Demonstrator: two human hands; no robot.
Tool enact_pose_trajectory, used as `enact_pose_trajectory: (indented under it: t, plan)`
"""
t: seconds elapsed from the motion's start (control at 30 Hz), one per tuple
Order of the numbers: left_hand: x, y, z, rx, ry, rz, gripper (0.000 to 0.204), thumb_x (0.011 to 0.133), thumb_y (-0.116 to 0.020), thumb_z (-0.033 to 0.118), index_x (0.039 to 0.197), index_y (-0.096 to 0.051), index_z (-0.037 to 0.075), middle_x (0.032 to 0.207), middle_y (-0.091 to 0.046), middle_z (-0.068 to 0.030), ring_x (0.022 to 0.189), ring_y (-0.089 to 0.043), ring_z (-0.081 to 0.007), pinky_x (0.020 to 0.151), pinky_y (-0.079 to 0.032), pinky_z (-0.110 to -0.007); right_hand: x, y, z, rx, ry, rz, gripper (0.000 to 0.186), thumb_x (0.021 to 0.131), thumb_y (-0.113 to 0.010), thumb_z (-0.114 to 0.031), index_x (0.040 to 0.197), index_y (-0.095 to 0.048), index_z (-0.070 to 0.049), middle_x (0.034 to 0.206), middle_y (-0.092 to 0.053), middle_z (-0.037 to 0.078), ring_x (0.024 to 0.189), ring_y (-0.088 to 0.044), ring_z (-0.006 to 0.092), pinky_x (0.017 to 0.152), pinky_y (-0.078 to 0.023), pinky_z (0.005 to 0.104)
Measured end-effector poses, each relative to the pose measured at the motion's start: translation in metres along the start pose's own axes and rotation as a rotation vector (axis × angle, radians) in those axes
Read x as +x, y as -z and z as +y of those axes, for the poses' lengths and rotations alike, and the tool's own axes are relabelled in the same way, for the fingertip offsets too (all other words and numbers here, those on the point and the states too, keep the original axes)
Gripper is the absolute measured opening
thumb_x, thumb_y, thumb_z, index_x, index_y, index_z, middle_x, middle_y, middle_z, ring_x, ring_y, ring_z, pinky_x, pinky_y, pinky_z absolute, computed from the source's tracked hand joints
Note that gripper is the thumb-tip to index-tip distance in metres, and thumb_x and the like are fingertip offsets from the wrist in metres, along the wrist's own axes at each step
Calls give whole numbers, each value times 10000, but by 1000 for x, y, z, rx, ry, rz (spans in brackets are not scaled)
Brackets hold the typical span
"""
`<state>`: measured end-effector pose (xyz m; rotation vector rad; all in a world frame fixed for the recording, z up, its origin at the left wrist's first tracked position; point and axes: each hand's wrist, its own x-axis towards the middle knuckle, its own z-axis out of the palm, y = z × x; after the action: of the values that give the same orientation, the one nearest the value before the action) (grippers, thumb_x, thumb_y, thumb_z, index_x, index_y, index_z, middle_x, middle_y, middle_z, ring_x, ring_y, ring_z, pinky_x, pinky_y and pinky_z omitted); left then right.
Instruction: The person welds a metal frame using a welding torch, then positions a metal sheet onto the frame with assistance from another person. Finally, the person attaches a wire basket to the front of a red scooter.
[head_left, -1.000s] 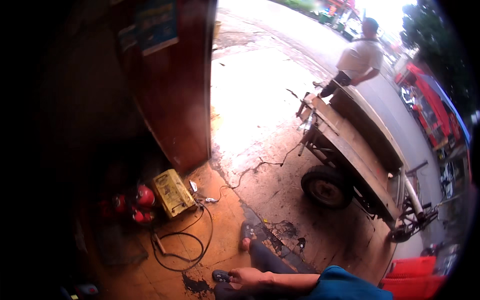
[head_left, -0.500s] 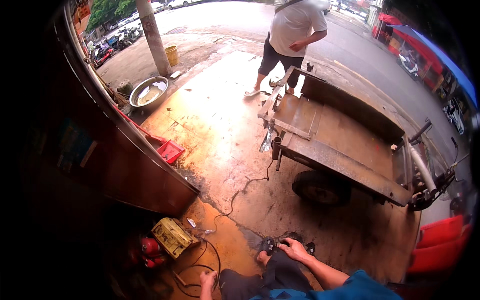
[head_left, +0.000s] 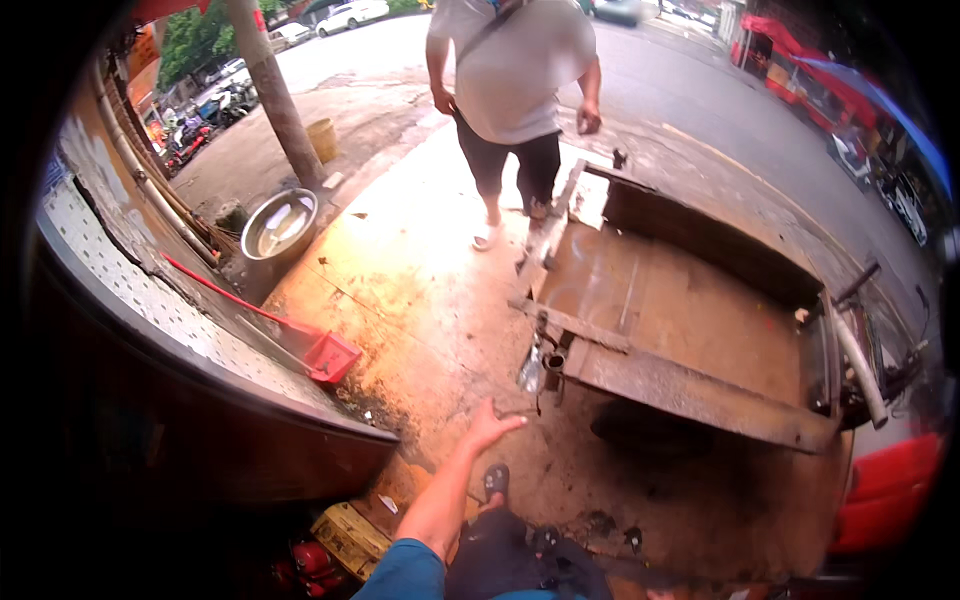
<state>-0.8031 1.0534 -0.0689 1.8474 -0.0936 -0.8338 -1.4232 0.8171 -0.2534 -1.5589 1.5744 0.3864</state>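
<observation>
My left hand reaches forward over the floor with its fingers apart and nothing in it. Just beyond it is the near left corner of a rusty metal cart, where a small clamp-like metal piece hangs from the frame. A dark cable end dangles close to my fingertips; whether they touch it I cannot tell. My right hand cannot be made out. Below my left arm, a yellow metal box stands beside a red object, partly cut off by darkness.
A person in a white shirt stands behind the cart's left end. To the left are a red dustpan, a metal basin and a post. Red seats or crates stand at the right. The road runs behind.
I have risen and shifted forward. My left hand has moved from beside my knee out toward the cart; my right hand has left my foot and the view. The person has come nearer.
</observation>
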Motion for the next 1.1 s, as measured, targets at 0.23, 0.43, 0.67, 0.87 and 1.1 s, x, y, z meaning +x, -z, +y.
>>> enact_pose_trajectory:
  t: [0.23,0.43,0.67,0.87,1.1]
  plan:
    - [176,-49,-87,188,-15,-124,1404,507,-794,677,1460,-81,-68,1444,-233,-364,1369,-248,-447,1123,-244,-466,-89,43,-215,45,27,-78,202,873,-632,-174,963,-633,6,804,-652,76,721,-609,163,649,-496,288]
    - [201,-69,-93,111,33,-51,1329,493,-814,644,1451,-174,-20,1397,-308,-354,1328,-308,-455,1108,-260,-468,-63,50,-286,20,57,-103,215,879,-626,-184,992,-634,-1,805,-651,76,719,-603,168,645,-495,297]
    - [217,-81,-80,203,-8,-68,1030,525,-813,463,1297,-367,-51,1255,-467,-313,1203,-461,-434,1018,-398,-446,-45,71,-263,31,35,-122,232,887,-618,-195,1025,-637,-9,807,-650,76,717,-595,174,639,-492,308]
    - [160,-59,-35,-35,46,93,583,561,-751,220,1026,-543,-65,846,-625,-151,763,-606,-286,706,-498,-361,-23,99,-169,132,44,-106,249,894,-612,-205,1054,-638,-17,809,-649,76,715,-589,179,635,-491,318]
    - [43,-62,-73,-296,157,333,599,564,-722,113,1101,-486,-14,893,-556,-78,740,-555,-171,647,-470,-298,129,119,-137,-2,205,153,243,841,-673,-198,967,-648,8,807,-663,50,739,-599,126,697,-490,288]
